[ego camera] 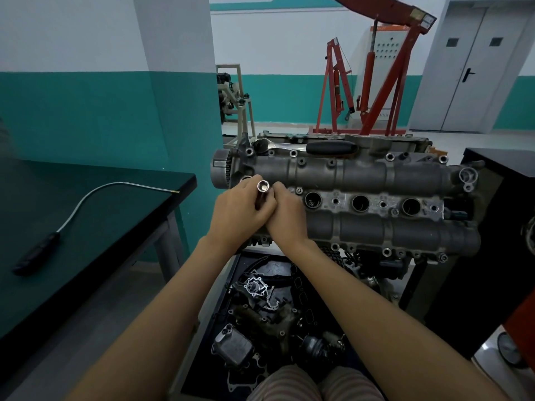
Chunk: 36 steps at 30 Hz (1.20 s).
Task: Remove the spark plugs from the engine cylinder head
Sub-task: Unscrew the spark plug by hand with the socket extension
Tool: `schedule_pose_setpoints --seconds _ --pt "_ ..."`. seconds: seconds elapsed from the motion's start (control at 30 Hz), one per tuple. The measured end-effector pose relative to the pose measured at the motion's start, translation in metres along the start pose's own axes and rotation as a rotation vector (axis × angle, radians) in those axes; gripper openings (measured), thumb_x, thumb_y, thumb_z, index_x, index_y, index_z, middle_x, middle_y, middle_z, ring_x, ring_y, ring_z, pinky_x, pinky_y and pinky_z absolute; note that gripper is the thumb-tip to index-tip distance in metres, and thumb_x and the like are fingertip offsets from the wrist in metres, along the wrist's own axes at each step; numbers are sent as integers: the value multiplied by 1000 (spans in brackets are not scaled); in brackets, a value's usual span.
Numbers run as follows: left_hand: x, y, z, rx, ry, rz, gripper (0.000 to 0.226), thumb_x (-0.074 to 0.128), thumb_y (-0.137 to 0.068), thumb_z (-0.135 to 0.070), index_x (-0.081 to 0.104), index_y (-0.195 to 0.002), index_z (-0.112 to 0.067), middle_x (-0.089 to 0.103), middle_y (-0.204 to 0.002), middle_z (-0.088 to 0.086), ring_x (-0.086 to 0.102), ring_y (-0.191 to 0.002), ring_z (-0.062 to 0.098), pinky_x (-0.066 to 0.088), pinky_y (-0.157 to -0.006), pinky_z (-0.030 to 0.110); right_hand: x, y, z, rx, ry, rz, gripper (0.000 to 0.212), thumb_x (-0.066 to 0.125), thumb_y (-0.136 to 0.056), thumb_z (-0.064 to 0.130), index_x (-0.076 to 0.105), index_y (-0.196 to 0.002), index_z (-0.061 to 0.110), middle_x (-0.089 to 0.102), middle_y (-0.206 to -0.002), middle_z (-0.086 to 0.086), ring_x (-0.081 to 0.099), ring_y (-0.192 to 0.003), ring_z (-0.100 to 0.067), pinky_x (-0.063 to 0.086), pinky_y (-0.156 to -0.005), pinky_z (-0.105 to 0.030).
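Both hands meet over the cylinder head (362,180): left hand (240,209) grips a socket (263,188), right hand (285,215) pinches its shaft. Three open plug wells (360,203) show; one ratchet (307,146) lies behind. No writing readable.

left hand (241,211) curled, right hand (286,217) seemingly pinching

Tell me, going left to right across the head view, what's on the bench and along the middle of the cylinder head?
Flexible pickup tool on the bench → left hand → socket held between both hands → right hand → three open plug wells: first, second, third.
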State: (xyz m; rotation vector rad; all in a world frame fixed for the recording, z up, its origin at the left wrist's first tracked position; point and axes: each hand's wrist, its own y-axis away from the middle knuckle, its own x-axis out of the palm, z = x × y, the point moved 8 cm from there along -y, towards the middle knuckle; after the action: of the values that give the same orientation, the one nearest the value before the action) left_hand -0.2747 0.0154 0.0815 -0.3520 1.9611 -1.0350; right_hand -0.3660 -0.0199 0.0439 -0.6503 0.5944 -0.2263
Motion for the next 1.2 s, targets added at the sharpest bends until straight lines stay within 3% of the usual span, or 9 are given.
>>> schedule_pose_setpoints --seconds 0.13,0.23,0.43,0.57,0.67,0.77,1.03,1.2 --pt "-2 -2 3 -38 83 -31 36 59 -90 -22 45 -60 -7 45 -52 2 44 -49 21 34 -48 35 -1 0 2 -8 -1 14 13 56 -85 14 45 -80 13 60 -73 -6 53 -64 -22 36 -54 -33" --pt "-4 -2 0 -4 79 -31 40 62 -89 -21 39 -57 -12 41 -51 0 40 -47 18 30 -47 31 -1 -1 -1 20 -28 4 17 56 -83 10 46 -74 21 58 -70 0 53 -65 -18 36 -57 -29" --pt "-3 0 -1 -3 57 -18 33 55 -89 -29 37 -67 -12 41 -57 -2 40 -50 17 28 -46 28 0 1 0 -21 22 -23 21 54 -87 12 41 -71 18 50 -62 3 47 -57 -18 30 -53 -29" --pt "-2 -1 2 -26 51 -27 28 53 -89 -25 37 -70 -12 45 -58 1 42 -51 19 28 -48 29 -1 1 3 -41 40 -30 22 53 -89 18 34 -79 15 46 -64 4 43 -56 -18 25 -51 -28" --pt "-2 -2 3 -45 50 -46 36 57 -91 -27 40 -63 -11 44 -53 1 44 -49 19 32 -47 33 -2 -1 3 -32 23 -10 16 56 -86 16 42 -81 17 51 -68 4 49 -61 -17 32 -51 -29" --pt "-3 -2 1 -36 41 -61 42 58 -90 -33 39 -60 -12 40 -52 -2 42 -48 19 30 -47 31 -1 -1 3 -31 20 -3 9 56 -85 13 54 -76 11 60 -71 -6 56 -66 -24 40 -56 -32" --pt "-1 0 2 -24 31 -14 25 53 -88 -24 39 -71 -12 46 -60 0 42 -52 16 28 -49 28 -1 1 3 -34 59 -19 21 52 -89 16 34 -78 15 45 -66 4 42 -57 -17 22 -48 -26" --pt "-2 -3 4 -47 45 -50 39 57 -91 -31 45 -63 -8 46 -52 1 45 -48 19 34 -48 34 -1 -1 3 -20 26 6 8 54 -87 15 55 -81 10 61 -73 -6 55 -66 -23 37 -55 -32"
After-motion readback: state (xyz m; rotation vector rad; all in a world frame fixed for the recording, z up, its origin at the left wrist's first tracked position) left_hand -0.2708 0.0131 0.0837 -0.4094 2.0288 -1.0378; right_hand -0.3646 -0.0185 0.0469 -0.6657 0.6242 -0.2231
